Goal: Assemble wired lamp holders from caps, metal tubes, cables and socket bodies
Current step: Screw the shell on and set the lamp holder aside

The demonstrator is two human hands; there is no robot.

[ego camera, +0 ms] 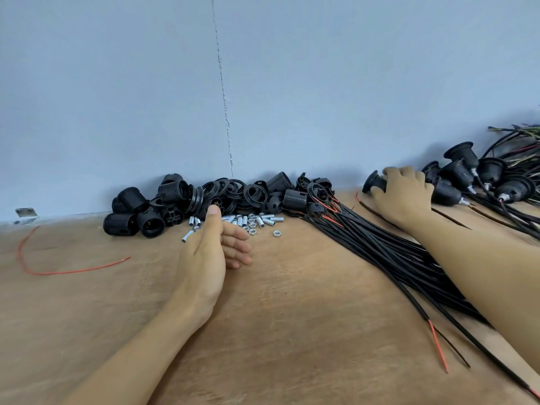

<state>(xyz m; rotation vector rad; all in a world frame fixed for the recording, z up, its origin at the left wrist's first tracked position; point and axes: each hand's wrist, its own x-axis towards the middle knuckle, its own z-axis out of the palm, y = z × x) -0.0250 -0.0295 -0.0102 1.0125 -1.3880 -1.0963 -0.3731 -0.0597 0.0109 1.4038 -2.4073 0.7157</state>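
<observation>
- Head view showed a wooden table [292,317] with a bundle of black cables [394,252] running diagonally beneath the right forearm.
- Further on, the left hand [210,252] stood edge-on, fingers loose and straight, holding nothing, just before the scattered metal tubes [248,220].
- Beyond, the right hand [404,194] curled its fingers over a black lamp holder [375,182] on the table.
- Socket bodies [204,200] lay heaped along the wall; wired holders [473,179] were piled far right.

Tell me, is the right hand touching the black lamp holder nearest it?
Touching. The head view shows the right hand with fingers curled over the black lamp holder, no gap visible.
</observation>
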